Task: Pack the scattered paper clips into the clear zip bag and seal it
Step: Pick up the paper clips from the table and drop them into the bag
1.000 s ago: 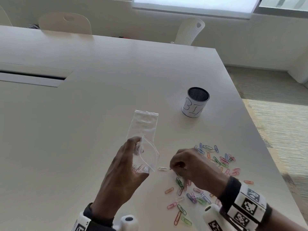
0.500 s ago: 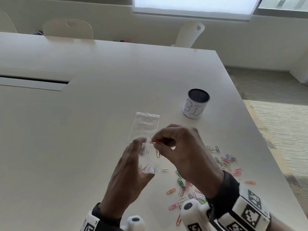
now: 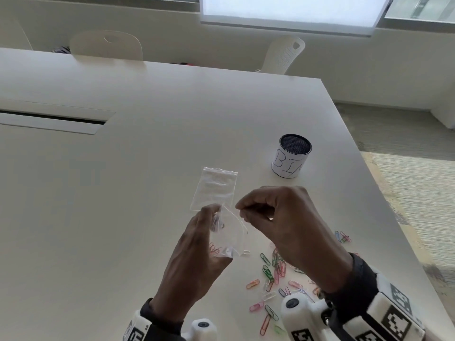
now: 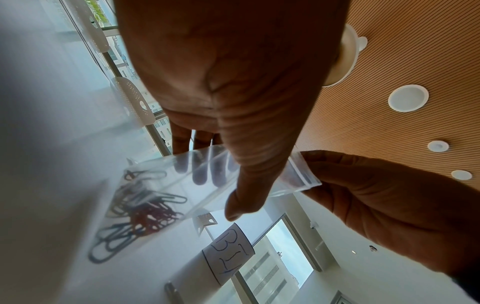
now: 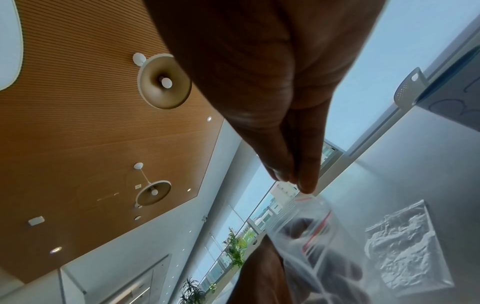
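My left hand (image 3: pixel 214 217) holds the clear zip bag (image 3: pixel 231 235) upright above the white table (image 3: pixel 123 193), thumb in front, fingers behind. Several coloured paper clips (image 3: pixel 214 249) lie bunched in the bag's bottom, plainest in the left wrist view (image 4: pixel 145 209). My right hand (image 3: pixel 240 212) hovers at the bag's open mouth, thumb and forefinger pressed together (image 5: pixel 293 183); I see nothing between them. A red streak shows inside the bag (image 5: pixel 319 232) just below those fingertips. Many loose clips (image 3: pixel 273 269) lie scattered on the table under my right wrist.
A second, empty zip bag (image 3: pixel 215 189) lies flat just beyond my hands. A white cup marked BIN (image 3: pixel 291 156) stands farther right. The table's right edge (image 3: pixel 384 217) runs close past the clips. A cable slot (image 3: pixel 49 119) is at far left, chairs (image 3: pixel 108 45) behind.
My right hand picked clips off the table, carried them up to the bag's mouth, and now sits slightly lower there. The red clip it pinched is gone from its fingertips. The left hand kept the bag.
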